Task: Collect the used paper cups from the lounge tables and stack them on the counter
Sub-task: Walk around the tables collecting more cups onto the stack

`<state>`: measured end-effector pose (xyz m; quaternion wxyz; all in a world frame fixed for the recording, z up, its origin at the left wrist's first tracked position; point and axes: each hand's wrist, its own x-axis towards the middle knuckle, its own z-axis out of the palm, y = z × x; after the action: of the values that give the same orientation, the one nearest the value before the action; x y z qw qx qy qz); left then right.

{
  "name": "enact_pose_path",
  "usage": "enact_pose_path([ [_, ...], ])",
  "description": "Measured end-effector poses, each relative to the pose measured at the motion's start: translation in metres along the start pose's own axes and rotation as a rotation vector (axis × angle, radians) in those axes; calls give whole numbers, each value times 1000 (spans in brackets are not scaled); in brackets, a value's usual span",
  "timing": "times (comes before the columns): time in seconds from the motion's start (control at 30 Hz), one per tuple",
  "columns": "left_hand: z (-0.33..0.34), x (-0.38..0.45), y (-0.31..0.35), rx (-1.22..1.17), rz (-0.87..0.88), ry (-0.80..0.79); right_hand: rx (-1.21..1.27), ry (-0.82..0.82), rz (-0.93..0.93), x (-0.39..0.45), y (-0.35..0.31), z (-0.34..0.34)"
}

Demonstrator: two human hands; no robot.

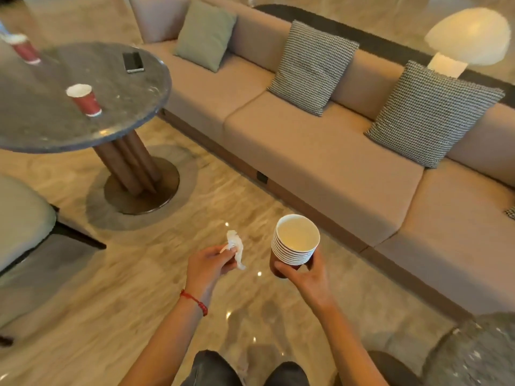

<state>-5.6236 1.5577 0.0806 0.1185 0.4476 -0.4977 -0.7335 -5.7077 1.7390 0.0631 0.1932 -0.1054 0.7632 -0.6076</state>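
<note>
My right hand point(305, 277) grips a nested stack of several paper cups point(296, 240), white rims up, low in the middle of the view. My left hand point(210, 261) pinches a crumpled white tissue point(235, 247) beside the stack, about a hand's width to its left. Two red paper cups stand on the round grey stone table point(41, 121) at the upper left: one near its middle point(85, 99), another at its far left edge point(23, 48).
A dark phone point(133, 62) lies on the table's far side. A long beige sofa point(320, 151) with three cushions runs along the right. A grey chair point(22, 221) stands at the left, a white lamp point(468, 37) behind the sofa, another stone table edge point(479, 352) at lower right.
</note>
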Motion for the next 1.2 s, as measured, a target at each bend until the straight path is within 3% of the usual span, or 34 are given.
enact_pose_path([
  [0.33, -77, 68, 55, -178, 73, 264, -59, -308, -115, 97, -46, 118],
  [0.8, -101, 219, 158, -231, 153, 469, -36, -587, -212, 293, -116, 230],
  [1.2, -169, 322, 233, -302, 198, 572, -51, -672, -264, 402, -156, 370],
])
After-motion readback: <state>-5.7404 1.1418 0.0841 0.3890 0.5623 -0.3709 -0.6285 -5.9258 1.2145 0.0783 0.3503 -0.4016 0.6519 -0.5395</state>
